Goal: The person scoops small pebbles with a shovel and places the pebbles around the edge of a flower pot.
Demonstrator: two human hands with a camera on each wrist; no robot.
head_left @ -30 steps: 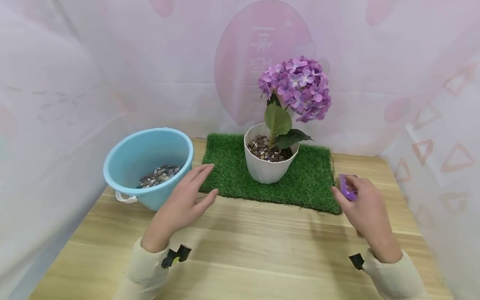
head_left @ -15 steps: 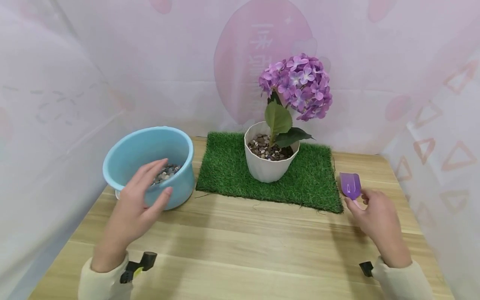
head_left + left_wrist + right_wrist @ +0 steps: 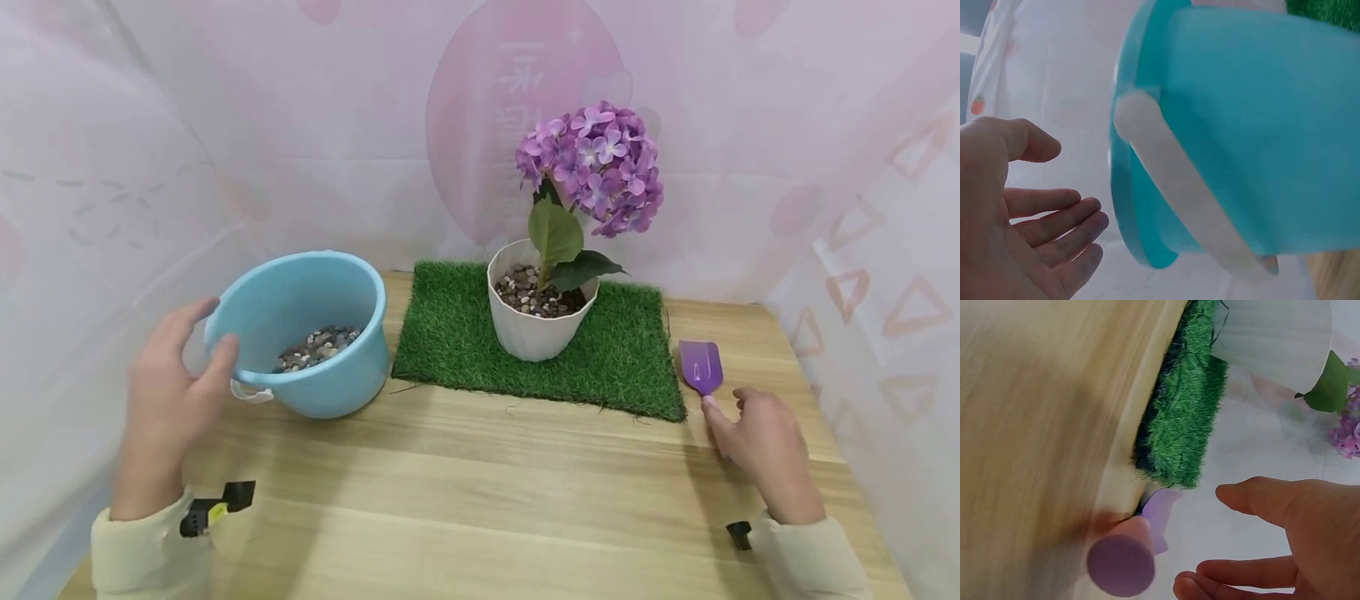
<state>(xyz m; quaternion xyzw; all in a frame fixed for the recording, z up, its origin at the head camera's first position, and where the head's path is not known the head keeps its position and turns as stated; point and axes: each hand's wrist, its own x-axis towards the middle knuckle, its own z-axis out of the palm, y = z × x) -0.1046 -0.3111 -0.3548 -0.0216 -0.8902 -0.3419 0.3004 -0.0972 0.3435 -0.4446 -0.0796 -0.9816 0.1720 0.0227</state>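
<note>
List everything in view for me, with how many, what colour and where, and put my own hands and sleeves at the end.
Bucket: one, light blue, left on the table
Bucket handle: one, white, on the bucket's side
Bucket pebbles: many, mixed greys and browns, inside the bucket
Mat: one, grass green, middle of the table
Pot: one, white, on the mat
Flower: one, purple with green leaves, in the pot
Pot pebbles: many, mixed browns, around the stem
Scoop: one, purple, right of the mat
Table: one, light wood, underneath
Cloth: count unclear, whitish pink, behind and at both sides
Left hand: one, bare, beside the bucket
Right hand: one, bare, near the scoop
Sleeves: two, cream, at the wrists
</note>
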